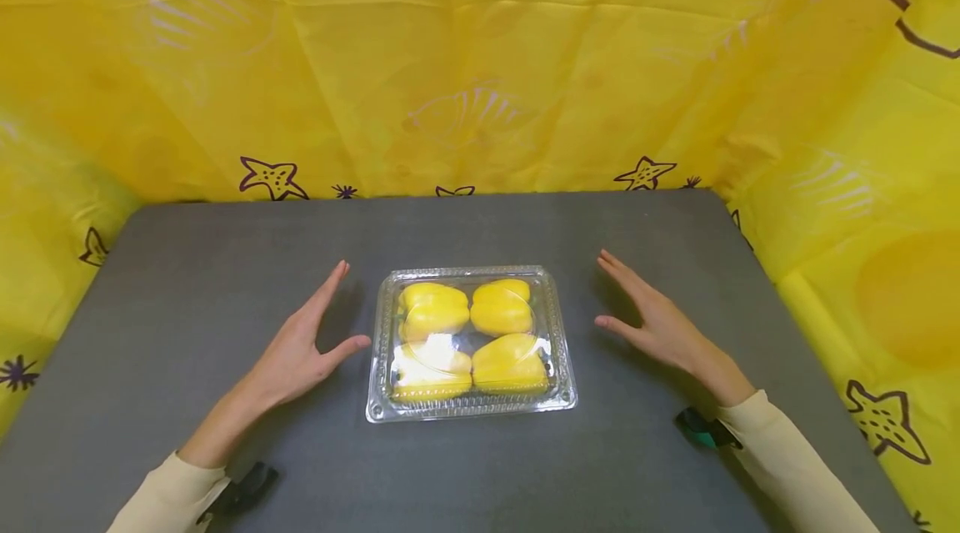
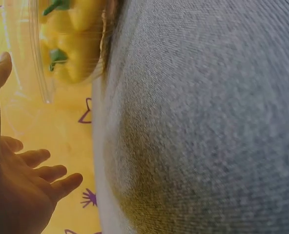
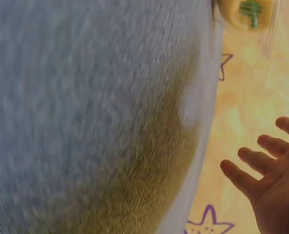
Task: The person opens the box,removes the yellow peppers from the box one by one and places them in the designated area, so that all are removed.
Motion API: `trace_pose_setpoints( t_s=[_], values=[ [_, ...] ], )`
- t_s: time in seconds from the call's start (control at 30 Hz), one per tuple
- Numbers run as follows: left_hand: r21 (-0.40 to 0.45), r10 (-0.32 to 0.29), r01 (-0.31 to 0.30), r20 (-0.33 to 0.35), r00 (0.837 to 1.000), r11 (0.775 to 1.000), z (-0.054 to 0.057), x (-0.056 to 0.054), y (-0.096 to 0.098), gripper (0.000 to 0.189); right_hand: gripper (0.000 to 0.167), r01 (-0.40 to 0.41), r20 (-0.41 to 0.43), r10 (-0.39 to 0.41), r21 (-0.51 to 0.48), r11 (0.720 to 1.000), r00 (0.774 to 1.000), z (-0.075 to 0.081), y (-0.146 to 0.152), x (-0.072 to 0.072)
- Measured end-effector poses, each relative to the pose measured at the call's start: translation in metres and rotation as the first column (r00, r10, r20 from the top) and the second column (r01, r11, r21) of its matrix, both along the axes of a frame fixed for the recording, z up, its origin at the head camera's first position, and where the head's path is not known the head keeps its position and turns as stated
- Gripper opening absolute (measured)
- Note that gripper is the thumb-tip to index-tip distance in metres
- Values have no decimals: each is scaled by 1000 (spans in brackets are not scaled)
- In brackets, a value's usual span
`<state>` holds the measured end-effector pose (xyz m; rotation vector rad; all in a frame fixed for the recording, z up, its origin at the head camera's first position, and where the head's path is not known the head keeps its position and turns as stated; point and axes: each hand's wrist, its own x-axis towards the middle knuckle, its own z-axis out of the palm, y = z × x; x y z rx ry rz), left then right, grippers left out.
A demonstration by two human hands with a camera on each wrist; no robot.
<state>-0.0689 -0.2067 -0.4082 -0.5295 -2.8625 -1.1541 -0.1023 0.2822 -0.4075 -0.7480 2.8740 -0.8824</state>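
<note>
A clear plastic clamshell box (image 1: 472, 412) with its lid down lies in the middle of the grey table. Through the lid show several yellow bell peppers (image 1: 501, 308), laid out in two rows; green stems on a few peppers (image 2: 76, 53) appear in the left wrist view. Left of the box is my left hand (image 1: 296, 354), fingers straight and thumb pointing toward the box's side, not touching it. On the other side my right hand (image 1: 663, 329) is held the same way, apart from the box. Neither hand holds anything.
The grey tabletop (image 1: 480, 475) spreads around the box and under both forearms. A yellow cloth (image 1: 480, 57) with starfish and fish drawings hangs behind the table and along both sides. Dark straps (image 1: 708, 429) circle the wrists over pale sleeves.
</note>
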Motion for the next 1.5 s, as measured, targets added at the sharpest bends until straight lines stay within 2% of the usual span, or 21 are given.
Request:
trace_pose_setpoints(
  t_s=[0.37,0.67,0.9,0.97,1.13,1.27,1.5],
  values=[
    [-3,-68,68,38,997,998,4,7,11,102,95,-85,8,85,-43,995,996,1,-15,14],
    [43,-104,103,8,995,994,4,18,18,109,103,-136,21,139,-87,987,990,0,-27,29],
    [125,-144,137,52,988,983,-1,26,26,113,109,-190,19,200,-232,954,980,-5,-35,37],
    [144,-155,146,56,986,979,-2,28,27,113,110,-202,11,211,-245,948,977,-7,-37,39],
    [163,-187,178,40,982,970,-2,32,30,116,114,-210,17,220,-235,949,975,-9,-40,43],
    [192,-216,211,5,976,958,0,33,34,124,122,-222,32,238,-257,941,971,-9,-44,46],
    [229,-246,250,-46,968,941,-1,38,40,133,132,-255,-3,264,-276,927,964,-11,-51,49]
  ],
)
